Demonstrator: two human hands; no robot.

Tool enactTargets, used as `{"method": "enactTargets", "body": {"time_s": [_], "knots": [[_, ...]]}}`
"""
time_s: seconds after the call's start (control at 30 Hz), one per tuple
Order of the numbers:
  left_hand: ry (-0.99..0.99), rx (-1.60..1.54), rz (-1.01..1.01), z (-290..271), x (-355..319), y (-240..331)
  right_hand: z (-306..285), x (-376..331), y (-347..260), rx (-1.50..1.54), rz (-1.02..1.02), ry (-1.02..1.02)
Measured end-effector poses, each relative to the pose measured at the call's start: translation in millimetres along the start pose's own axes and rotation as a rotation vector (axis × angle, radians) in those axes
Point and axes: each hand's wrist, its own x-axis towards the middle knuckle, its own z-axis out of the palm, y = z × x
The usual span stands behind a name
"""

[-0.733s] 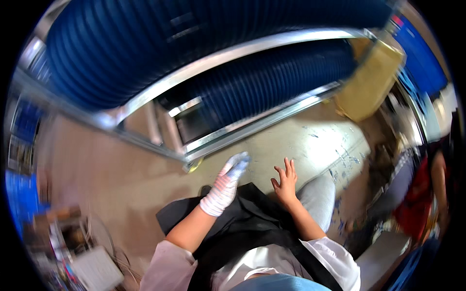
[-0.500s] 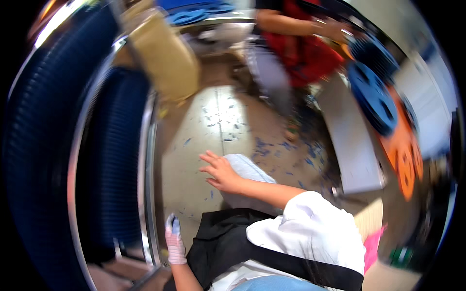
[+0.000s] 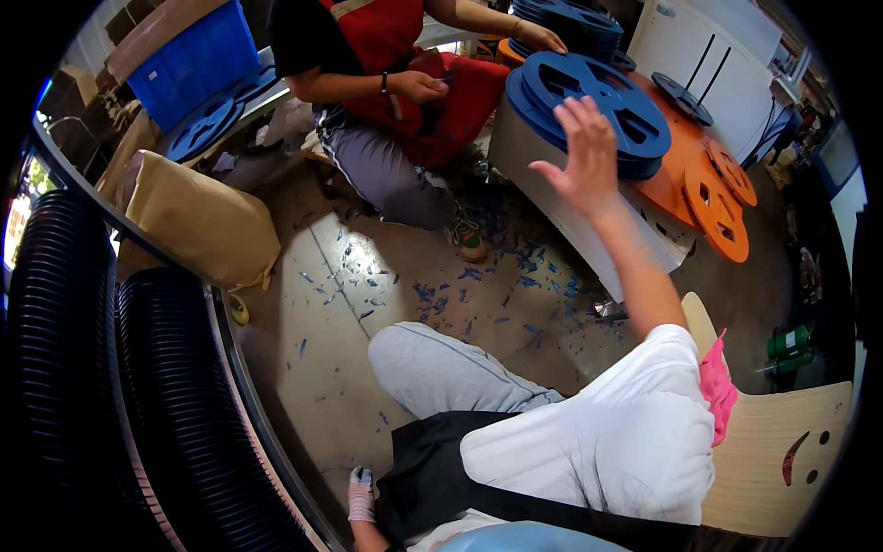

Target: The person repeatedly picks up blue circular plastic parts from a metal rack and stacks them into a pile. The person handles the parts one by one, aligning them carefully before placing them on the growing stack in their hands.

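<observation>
My right hand is bare and raised, its fingers spread and holding nothing. It appears just in front of a stack of blue slotted reels on a table; whether it touches them I cannot tell. Low beside my black apron is my left hand, in a striped pink glove with grey fingertips. Its fingers look slightly apart, with nothing visible in them. Across from me a person in a red apron rests one hand by the reels; the other hand holds a small dark item I cannot make out.
Racks of dark ridged discs stand at my left. Orange reels lie at the table's near end. Blue scraps litter the floor. A brown sack and a blue crate are at far left; a wooden chair is behind me.
My view has turned rightward. My right hand has risen from above my knee toward the blue reels at the far right. My left hand stays low at my side.
</observation>
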Motion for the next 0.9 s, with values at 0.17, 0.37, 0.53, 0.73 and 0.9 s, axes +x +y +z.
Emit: {"method": "enactTargets", "body": {"time_s": [0.17,0.37,0.53,0.73,0.9], "knots": [[-0.015,0.095,0.024,8.7,-23.2,60.9,-9.3,-10.0,80.1,-0.238,0.466,-0.608],[-0.005,-0.018,-0.069,9.9,11.7,12.4,-16.8,-20.4,152.1,-0.007,0.208,-0.632],[-0.015,0.050,-0.013,10.7,0.8,25.8,-10.8,-16.4,132.8,0.111,0.259,-0.615],[-0.037,0.069,-0.015,11.0,6.6,21.9,-17.0,-4.6,177.3,-0.010,0.310,-0.892],[-0.039,-0.014,-0.060,13.4,9.6,34.0,-7.7,-14.0,213.4,-0.059,0.420,-0.973]]}}
